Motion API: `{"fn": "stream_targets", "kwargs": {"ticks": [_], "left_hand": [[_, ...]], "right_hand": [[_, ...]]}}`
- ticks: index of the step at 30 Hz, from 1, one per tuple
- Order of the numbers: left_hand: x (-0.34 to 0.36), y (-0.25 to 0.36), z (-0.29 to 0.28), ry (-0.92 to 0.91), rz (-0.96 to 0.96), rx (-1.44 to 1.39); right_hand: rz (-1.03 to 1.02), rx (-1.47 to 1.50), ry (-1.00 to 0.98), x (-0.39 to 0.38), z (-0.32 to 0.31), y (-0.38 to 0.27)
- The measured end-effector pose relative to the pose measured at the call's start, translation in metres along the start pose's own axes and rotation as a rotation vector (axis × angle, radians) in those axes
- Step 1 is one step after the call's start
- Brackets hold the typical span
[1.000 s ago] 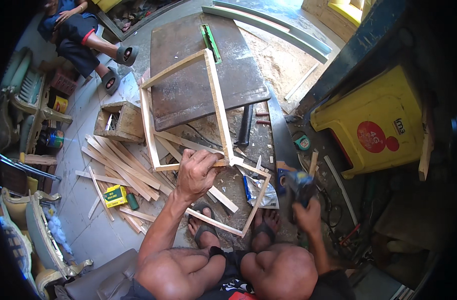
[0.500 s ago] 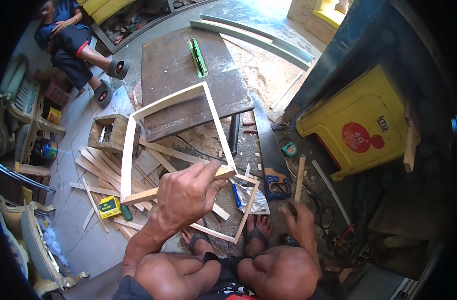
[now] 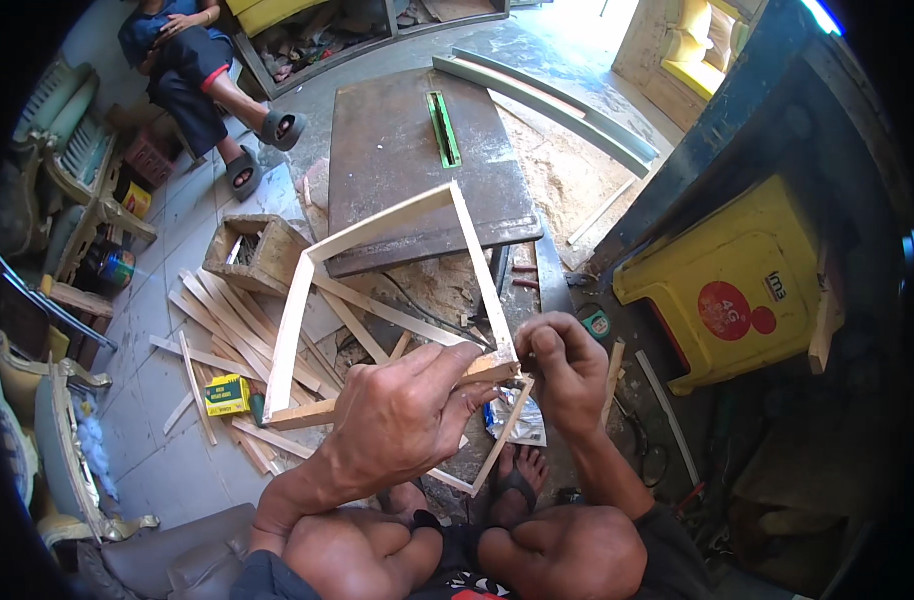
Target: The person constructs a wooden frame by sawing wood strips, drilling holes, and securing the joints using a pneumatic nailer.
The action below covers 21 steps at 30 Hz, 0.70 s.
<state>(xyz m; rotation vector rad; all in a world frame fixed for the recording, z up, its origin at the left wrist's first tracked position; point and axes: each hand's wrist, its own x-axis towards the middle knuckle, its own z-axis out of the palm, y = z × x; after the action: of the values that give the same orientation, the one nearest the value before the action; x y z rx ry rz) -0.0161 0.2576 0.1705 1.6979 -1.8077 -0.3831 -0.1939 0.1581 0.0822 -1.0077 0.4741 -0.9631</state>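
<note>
A rectangular frame of pale wood strips (image 3: 289, 335) is held up before me, tilted, its far side over the table saw. My left hand (image 3: 402, 415) grips the near rail toward its right end, fingers and thumb closed round it. At the near right corner is my right hand (image 3: 569, 385), thumb and fingers pinched together close to the joint. What that pinch holds, if anything, I cannot make out. A second, thinner wooden frame (image 3: 501, 447) shows below, partly hidden by my left hand and the first frame.
Loose wood strips (image 3: 232, 320), a yellow box (image 3: 227, 395) and a wooden bin (image 3: 252, 255) lie left. Ahead stands a saw table (image 3: 407, 130) with a green insert (image 3: 443, 130). A tape measure (image 3: 596, 323) and yellow plastic stool (image 3: 717, 285) are right. Someone's sandalled foot (image 3: 283, 130) rests far left.
My right hand has risen from beside my knee to the frame's near right corner. The view has shifted, so the surroundings sit further right; my left hand keeps its grip.
</note>
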Motion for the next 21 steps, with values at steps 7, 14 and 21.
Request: {"fn": "stream_targets", "kwargs": {"ticks": [7, 14, 21], "left_hand": [[0.007, 0.002, 0.004, -0.042, -0.039, 0.020], [0.005, -0.008, 0.016, 0.023, 0.005, 0.001], [0.004, -0.015, 0.019, -0.008, 0.061, 0.026]], "right_hand": [[-0.277, -0.309, -0.108, 0.001, -0.003, 0.000], [0.124, 0.223, -0.028, -0.004, -0.011, 0.007], [0.261, 0.538, -0.221, -0.008, -0.015, 0.044]]}}
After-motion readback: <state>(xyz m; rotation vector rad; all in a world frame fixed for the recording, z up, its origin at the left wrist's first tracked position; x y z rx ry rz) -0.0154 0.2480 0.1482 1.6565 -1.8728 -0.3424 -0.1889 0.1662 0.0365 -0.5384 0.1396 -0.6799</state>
